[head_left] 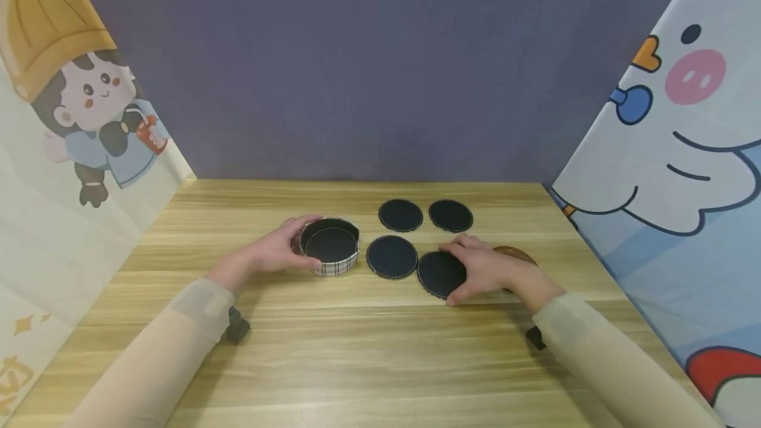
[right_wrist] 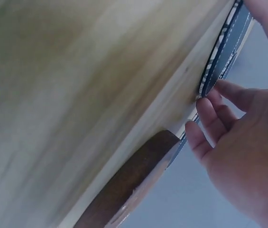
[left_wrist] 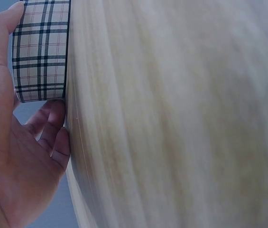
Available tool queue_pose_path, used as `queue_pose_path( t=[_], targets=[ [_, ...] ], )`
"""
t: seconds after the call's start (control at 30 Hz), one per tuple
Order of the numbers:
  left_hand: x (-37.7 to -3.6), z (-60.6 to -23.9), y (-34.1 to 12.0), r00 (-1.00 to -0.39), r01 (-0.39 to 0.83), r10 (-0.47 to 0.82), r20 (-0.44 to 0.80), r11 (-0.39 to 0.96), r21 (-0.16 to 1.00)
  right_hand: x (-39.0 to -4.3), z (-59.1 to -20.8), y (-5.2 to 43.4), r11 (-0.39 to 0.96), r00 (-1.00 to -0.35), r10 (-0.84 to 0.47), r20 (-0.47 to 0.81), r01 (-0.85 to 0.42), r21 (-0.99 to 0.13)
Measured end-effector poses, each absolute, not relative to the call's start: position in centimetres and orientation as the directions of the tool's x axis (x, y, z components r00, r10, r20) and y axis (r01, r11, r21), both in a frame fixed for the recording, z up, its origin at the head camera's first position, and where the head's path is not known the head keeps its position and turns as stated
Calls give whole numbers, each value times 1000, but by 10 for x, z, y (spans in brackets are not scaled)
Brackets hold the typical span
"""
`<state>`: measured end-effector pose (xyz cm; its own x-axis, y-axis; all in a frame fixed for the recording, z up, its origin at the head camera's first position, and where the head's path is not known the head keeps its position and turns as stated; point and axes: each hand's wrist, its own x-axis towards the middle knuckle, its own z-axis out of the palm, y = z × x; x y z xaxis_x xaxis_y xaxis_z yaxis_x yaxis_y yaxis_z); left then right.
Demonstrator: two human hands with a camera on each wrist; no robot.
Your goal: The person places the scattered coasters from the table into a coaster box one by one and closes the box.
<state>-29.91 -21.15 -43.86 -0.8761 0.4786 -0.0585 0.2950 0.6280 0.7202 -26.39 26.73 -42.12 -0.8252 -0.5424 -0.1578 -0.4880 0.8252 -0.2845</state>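
Observation:
My left hand [head_left: 276,248] grips a round plaid coaster holder [head_left: 335,268] from its left side, thumb in front and fingers behind. The holder stands upright on the table with a notch in its right wall; its inside is black. The plaid wall [left_wrist: 41,52] fills the upper left of the left wrist view. With thumb and fingers, my right hand [head_left: 478,266] holds a round black coaster [head_left: 438,274] by its edge. In the right wrist view the coaster [right_wrist: 224,52] shows a stitched rim and a patterned underside; whether it is lifted, I cannot tell.
Three more black coasters lie flat: a back left coaster [head_left: 401,215], a back right coaster [head_left: 450,215] and a front coaster [head_left: 392,257]. Behind my right hand sits a round brown object [right_wrist: 129,178], partly hidden. Printed panels flank the wooden table [head_left: 357,362].

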Motion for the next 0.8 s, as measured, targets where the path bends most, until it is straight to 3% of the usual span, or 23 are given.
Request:
queue_pose_path(
  t=[0.8],
  targets=[
    [-298, -440, -213, -875, 283, 480, -62, 613, 738, -257, -418, 261, 810, -819, -568, -82, -539, -230]
  ],
)
